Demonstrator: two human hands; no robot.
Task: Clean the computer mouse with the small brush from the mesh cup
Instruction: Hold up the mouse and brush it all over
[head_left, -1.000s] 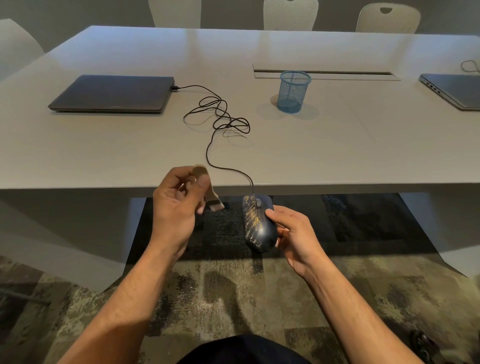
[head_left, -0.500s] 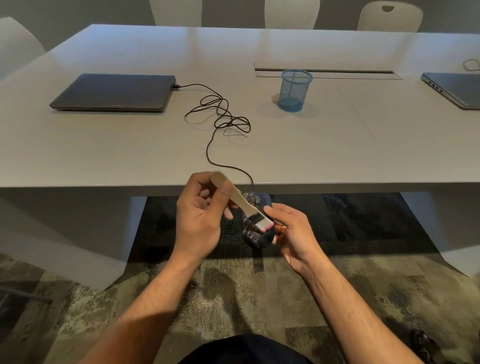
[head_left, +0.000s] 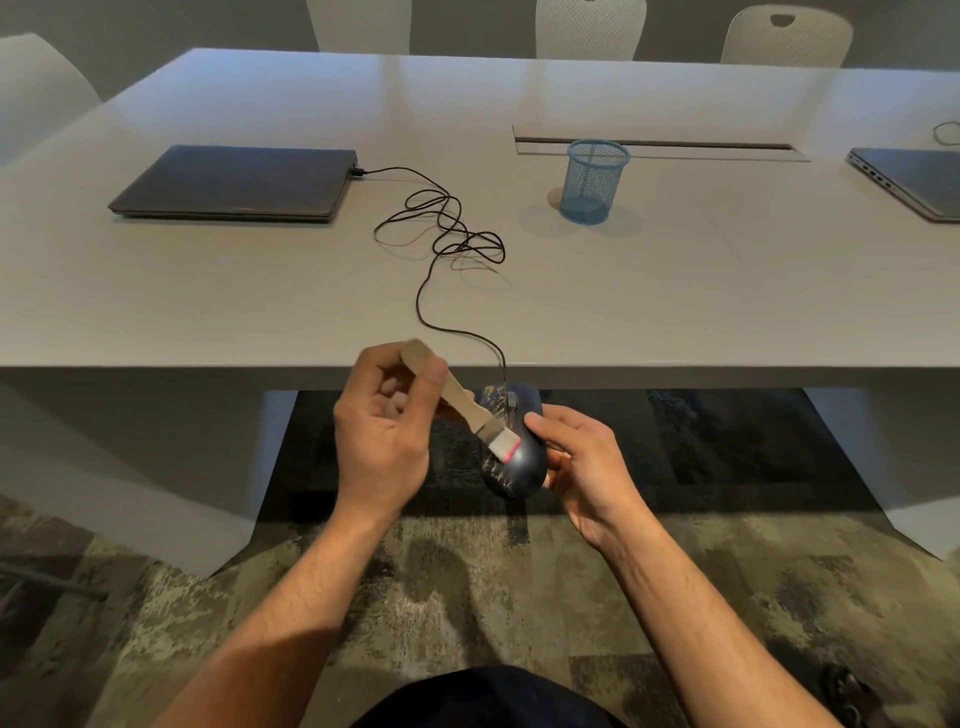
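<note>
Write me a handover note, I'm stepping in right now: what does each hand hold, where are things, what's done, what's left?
Left hand: grip closed on the brush, bristles on the mouse.
Right hand: holds the mouse below the table edge; its cable runs to the closed laptop.
Mesh cup: upright on the table, looks empty.
Done: brush fetched, brushing begun.
Left: finish brushing the mouse.

No text, label, brand, number or sign is showing clearly enough to read. The mouse (head_left: 511, 457) is carrying only pale scribbled markings on its dark shell, and they are forming no legible letters.
</note>
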